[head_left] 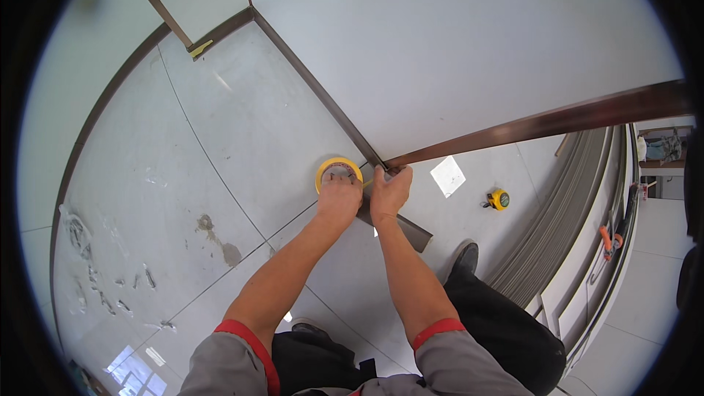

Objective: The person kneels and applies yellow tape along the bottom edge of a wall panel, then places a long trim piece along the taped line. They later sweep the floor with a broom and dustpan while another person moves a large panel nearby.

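My left hand has its fingers hooked into a roll of yellow tape, held just above the floor. A short yellow strip runs from the roll towards my right hand. That hand is closed around the foot of the wall's outer corner, thumb on one side and fingers on the other. There a brown skirting board meets the brown corner trim; the tape under my fingertips is hidden. Beneath my hands a flat grey-brown strip lies on the tiles.
A yellow tape measure sits on the floor to the right. Beyond it are stacked long grey strips and an orange-handled tool. Yellow tape marks another wall corner at the far left. Scraps litter the left floor.
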Demonstrator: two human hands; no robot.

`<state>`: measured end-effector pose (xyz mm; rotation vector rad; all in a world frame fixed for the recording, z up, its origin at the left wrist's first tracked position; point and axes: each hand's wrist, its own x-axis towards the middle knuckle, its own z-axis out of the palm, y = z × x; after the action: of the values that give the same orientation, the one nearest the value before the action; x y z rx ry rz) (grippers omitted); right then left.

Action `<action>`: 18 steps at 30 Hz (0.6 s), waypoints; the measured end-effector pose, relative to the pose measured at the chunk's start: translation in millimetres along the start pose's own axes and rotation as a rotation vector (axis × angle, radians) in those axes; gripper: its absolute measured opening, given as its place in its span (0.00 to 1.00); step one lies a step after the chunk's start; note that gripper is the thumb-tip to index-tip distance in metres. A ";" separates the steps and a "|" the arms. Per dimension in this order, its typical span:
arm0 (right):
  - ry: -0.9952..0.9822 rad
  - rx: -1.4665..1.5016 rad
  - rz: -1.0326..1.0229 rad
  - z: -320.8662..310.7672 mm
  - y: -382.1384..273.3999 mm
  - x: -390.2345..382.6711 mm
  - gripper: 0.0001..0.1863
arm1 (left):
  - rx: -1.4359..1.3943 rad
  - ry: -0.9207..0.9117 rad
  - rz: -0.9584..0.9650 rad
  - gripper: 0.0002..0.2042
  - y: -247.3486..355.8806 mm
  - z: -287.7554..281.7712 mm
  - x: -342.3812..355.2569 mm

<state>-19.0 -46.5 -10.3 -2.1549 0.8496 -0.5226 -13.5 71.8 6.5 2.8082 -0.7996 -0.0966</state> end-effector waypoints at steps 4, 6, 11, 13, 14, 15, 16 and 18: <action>-0.009 -0.040 -0.016 -0.7 0.0 -0.1 0.18 | -0.023 -0.023 -0.017 0.08 -2.5 1.0 0.6; -0.017 -0.037 -0.023 -0.5 0.2 0.7 0.18 | -0.036 -0.049 -0.033 0.08 -2.6 -0.1 1.3; -0.014 -0.010 -0.027 -1.0 0.3 1.3 0.17 | -0.035 -0.087 -0.058 0.10 -3.8 -1.4 3.1; -0.017 -0.013 -0.033 -1.7 0.0 1.3 0.17 | -0.046 -0.103 -0.070 0.11 -5.1 -2.5 4.1; -0.020 -0.015 -0.037 -2.1 -0.5 1.3 0.17 | -0.052 -0.111 -0.073 0.12 -6.0 -3.1 4.6; -0.018 -0.017 -0.038 -2.4 -1.1 1.4 0.17 | -0.058 -0.119 -0.077 0.12 -6.9 -3.6 5.2; -0.016 -0.019 -0.040 -2.4 -1.8 1.4 0.17 | -0.057 -0.112 -0.081 0.12 -7.9 -3.5 5.4; -0.018 -0.015 -0.040 -2.9 -3.2 1.4 0.17 | -0.055 -0.100 -0.091 0.12 -9.8 -3.2 6.1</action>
<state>-18.4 -47.3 -5.9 -2.1904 0.8048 -0.5179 -2.9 77.3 7.4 2.8052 -0.6796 -0.2712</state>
